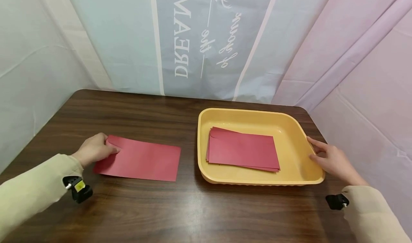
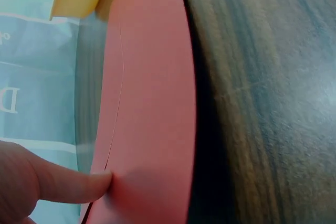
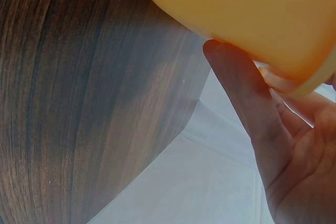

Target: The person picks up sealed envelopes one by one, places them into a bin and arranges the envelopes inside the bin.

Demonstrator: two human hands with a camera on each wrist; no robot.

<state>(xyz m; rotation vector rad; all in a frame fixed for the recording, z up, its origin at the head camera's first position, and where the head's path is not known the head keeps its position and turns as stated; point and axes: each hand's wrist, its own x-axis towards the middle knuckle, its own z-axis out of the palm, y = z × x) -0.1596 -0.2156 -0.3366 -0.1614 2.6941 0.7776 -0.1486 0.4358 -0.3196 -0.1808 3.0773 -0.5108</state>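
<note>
My left hand (image 1: 96,149) pinches the left end of a red envelope (image 1: 148,160) at the left of the table. In the left wrist view the thumb (image 2: 79,186) presses on the envelope's face near its flap line, and the other fingers are mostly hidden. A yellow plastic tray (image 1: 299,180) stands to the right, with a loose stack of red envelopes (image 1: 243,150) lying inside it. My right hand (image 1: 334,162) holds the tray's right rim. The right wrist view has the thumb (image 3: 236,72) against the tray wall, with the rim between it and the other fingers.
The dark wood-grain table (image 1: 145,210) lies under everything, its far edge meeting a printed curtain (image 1: 128,39). Pale fabric hangs close along the left and right sides. Each wrist wears a small black camera.
</note>
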